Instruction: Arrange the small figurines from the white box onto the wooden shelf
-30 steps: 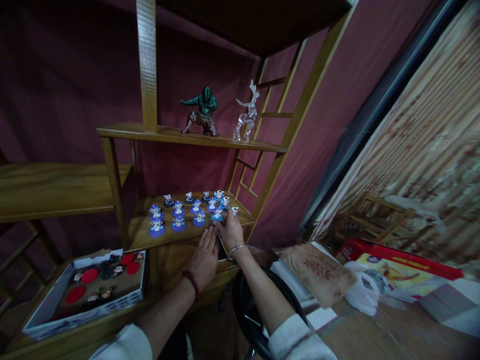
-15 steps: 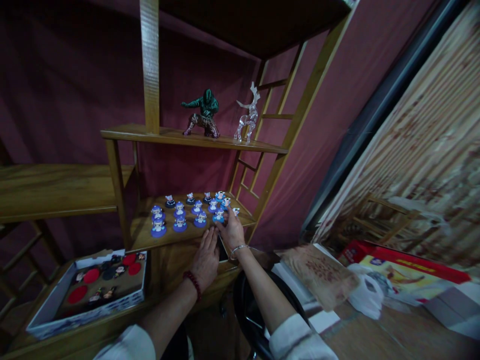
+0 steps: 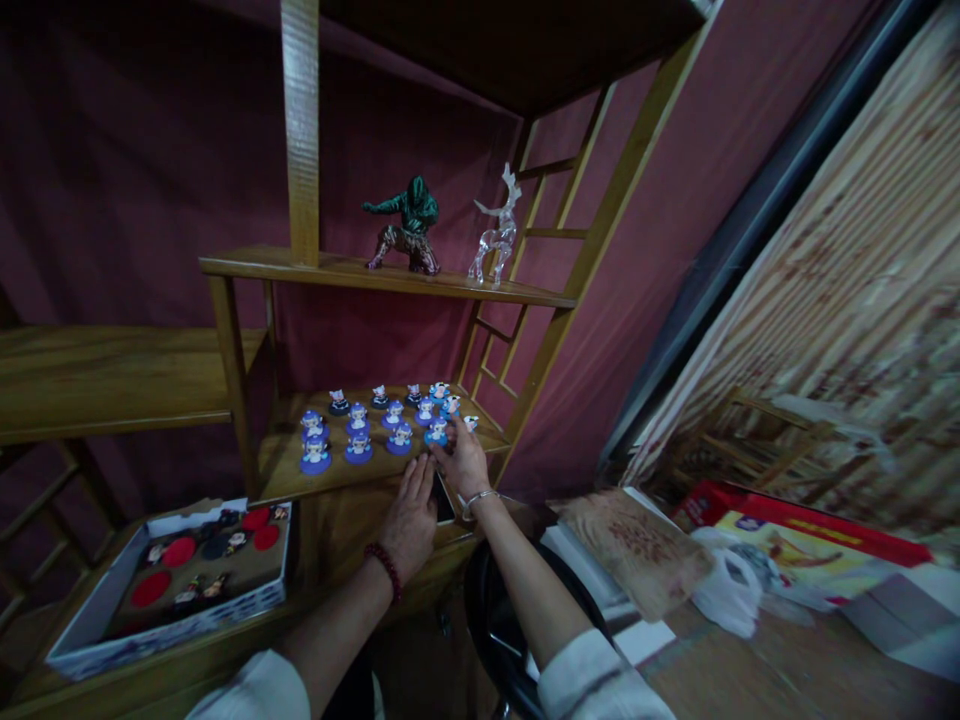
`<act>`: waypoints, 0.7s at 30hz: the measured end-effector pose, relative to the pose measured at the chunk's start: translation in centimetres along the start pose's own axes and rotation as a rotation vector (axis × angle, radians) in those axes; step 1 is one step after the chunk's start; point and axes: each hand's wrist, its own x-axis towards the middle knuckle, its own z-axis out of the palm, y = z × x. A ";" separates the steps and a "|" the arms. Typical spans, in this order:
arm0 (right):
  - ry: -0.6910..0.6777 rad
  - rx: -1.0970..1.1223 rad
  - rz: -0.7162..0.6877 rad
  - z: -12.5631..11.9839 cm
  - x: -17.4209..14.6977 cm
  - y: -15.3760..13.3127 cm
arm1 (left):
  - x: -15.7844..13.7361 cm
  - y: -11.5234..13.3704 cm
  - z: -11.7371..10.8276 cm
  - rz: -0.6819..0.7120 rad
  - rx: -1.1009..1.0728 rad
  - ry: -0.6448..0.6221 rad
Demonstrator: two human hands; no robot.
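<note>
Several small figurines on round bases stand in rows on the lower wooden shelf [image 3: 289, 465]. A light-blue-based figurine [image 3: 436, 432] at the front right is between or right beside the thumb and fingers of my right hand [image 3: 466, 465], which are closed in a pinch at it. My left hand [image 3: 412, 510] lies with fingers stretched out at the shelf's front edge, close to my right wrist. Left of the hands stand purple-based figurines [image 3: 358, 449], with dark-based figurines [image 3: 379, 398] behind them. A dark flat object [image 3: 444, 500] shows partly between my hands.
At the lower left, an open box [image 3: 281, 575] holds small figures and red discs. The upper shelf [image 3: 337, 275] carries a green-and-bronze crouching statue [image 3: 412, 225] and a clear deer [image 3: 496, 240]. A black stool [image 3: 480, 620], a white bag [image 3: 727, 595] and cartons are at right.
The view has shifted very slightly. Both hands and the figurines keep practically the same places.
</note>
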 end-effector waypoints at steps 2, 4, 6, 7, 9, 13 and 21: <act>0.002 0.005 -0.011 0.0 -0.1 0.0 | 0.0 0.0 -0.1 0.006 -0.003 0.006; 0.009 0.017 -0.020 0.0 -0.2 -0.1 | -0.1 0.0 0.0 0.011 -0.005 0.021; 0.017 0.028 -0.022 -0.1 -0.3 -0.1 | -0.1 -0.1 0.1 0.011 -0.003 0.039; 0.019 0.034 -0.022 -0.1 -0.3 -0.1 | -0.1 -0.1 0.1 0.012 0.000 0.045; 0.025 0.054 -0.024 -0.3 -0.5 -0.2 | -0.1 -0.1 0.1 0.012 0.010 0.051; 0.054 0.114 -0.037 -0.7 -1.0 -0.3 | -0.1 -0.1 0.1 0.005 0.023 0.040; 0.114 0.108 -0.113 -1.1 -2.7 0.1 | -0.1 -0.2 -0.1 0.022 0.051 0.010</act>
